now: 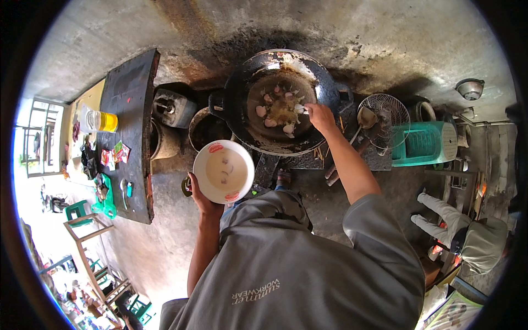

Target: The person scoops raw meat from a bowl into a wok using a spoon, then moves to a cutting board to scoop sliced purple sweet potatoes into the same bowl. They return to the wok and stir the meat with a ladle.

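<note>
My left hand (pixel 205 201) grips the lower left rim of a white bowl (pixel 201 163) with red markings. Pale, milky liquid (pixel 235 173) fills much of it, and a few small dark bits show at its surface. In front of me sits a large blackened wok (pixel 240 119) with two loop handles, oil in its bottom. Several pale pinkish pieces of food (pixel 260 111) lie in the oil amid bubbles and stringy bits. Over the wok's right side, my right hand (pixel 321 117) pinches a small white piece (pixel 300 108); what it is cannot be made out.
Right of the wok lie a wire strainer (pixel 398 119), a ladle (pixel 366 118) and a green plastic stool (pixel 445 144). At left, a dark table (pixel 128 95) holds a container of yellow liquid (pixel 108 121) and packets (pixel 119 153). Another person (pixel 482 243) is at far right.
</note>
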Motion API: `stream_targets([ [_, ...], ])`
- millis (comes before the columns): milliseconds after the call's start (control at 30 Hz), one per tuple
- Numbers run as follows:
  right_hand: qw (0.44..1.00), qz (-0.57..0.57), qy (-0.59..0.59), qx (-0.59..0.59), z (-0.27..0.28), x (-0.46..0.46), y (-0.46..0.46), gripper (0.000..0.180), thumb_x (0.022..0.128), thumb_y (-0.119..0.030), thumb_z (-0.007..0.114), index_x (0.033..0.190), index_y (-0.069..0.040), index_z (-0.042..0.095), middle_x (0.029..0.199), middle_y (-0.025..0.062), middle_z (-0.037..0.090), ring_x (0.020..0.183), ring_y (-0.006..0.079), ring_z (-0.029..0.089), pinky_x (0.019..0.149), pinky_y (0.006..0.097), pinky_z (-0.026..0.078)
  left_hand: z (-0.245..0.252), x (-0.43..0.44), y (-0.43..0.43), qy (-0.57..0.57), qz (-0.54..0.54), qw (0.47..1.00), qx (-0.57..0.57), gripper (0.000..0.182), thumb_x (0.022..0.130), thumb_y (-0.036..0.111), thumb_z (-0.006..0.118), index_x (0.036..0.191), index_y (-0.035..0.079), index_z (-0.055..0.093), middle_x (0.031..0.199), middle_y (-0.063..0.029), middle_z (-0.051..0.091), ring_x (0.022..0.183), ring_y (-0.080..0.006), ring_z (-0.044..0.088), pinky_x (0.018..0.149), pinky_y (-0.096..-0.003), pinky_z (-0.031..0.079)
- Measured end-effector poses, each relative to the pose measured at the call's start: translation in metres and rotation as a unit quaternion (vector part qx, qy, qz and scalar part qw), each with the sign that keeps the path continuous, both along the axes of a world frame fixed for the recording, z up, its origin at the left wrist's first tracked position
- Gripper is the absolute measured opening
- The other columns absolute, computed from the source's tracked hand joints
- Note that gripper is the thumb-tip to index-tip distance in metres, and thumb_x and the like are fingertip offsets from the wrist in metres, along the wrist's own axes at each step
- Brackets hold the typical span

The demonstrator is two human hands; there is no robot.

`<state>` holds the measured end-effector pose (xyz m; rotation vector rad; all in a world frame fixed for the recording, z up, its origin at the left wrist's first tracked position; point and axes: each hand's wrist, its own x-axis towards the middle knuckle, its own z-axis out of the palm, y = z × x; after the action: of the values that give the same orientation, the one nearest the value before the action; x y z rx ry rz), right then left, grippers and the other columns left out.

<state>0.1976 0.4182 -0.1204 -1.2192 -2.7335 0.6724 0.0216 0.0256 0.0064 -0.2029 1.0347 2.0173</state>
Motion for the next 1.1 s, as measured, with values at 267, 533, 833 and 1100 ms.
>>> stream_targets([
  [267,0.964,0.199,-0.139,0.105,0.013,0.007,0.001,0.024,0.091,-0.009,0.055,0.109,-0.012,0.072,0.100,0.0145,0.071,0.091,0.0368,0.070,0.078,0.0496,0.057,-0.009,0.002,-0.008,-0.005,-0.004,1.000,0.013,0.066,0.105,0.057,0.032,0.147,0.007,0.044,0.142,-0.0153,0.053,0.131,-0.0335,0.051,0.110,-0.0506,0.041],
  [533,0.994,0.078,-0.046,0.067,0.031,0.030,0.006,0.022,0.097,-0.015,0.055,0.108,-0.011,0.073,0.101,0.0161,0.072,0.090,0.0371,0.070,0.078,0.0492,0.057,-0.006,0.003,-0.012,0.008,0.009,1.000,-0.003,0.065,0.106,0.056,0.033,0.146,0.007,0.045,0.142,-0.0153,0.053,0.129,-0.0339,0.053,0.109,-0.0518,0.043],
  [833,0.981,-0.184,-0.021,0.050,0.032,0.043,0.008,0.024,0.097,-0.023,0.057,0.102,-0.006,0.073,0.089,0.0213,0.071,0.085,0.0402,0.069,0.073,0.0512,0.056,-0.015,0.002,-0.015,-0.011,0.008,1.000,0.009,0.071,0.103,0.062,0.032,0.149,0.007,0.042,0.145,-0.0167,0.051,0.131,-0.0358,0.051,0.109,-0.0547,0.042],
  [1100,0.956,-0.293,-0.018,0.013,0.002,0.015,0.003,0.026,0.096,-0.025,0.059,0.101,-0.005,0.075,0.094,0.0210,0.073,0.090,0.0385,0.071,0.076,0.0500,0.058,-0.010,0.007,-0.019,-0.010,0.013,1.000,0.009,0.069,0.104,0.060,0.032,0.147,0.007,0.043,0.143,-0.0150,0.052,0.130,-0.0339,0.052,0.109,-0.0519,0.043],
])
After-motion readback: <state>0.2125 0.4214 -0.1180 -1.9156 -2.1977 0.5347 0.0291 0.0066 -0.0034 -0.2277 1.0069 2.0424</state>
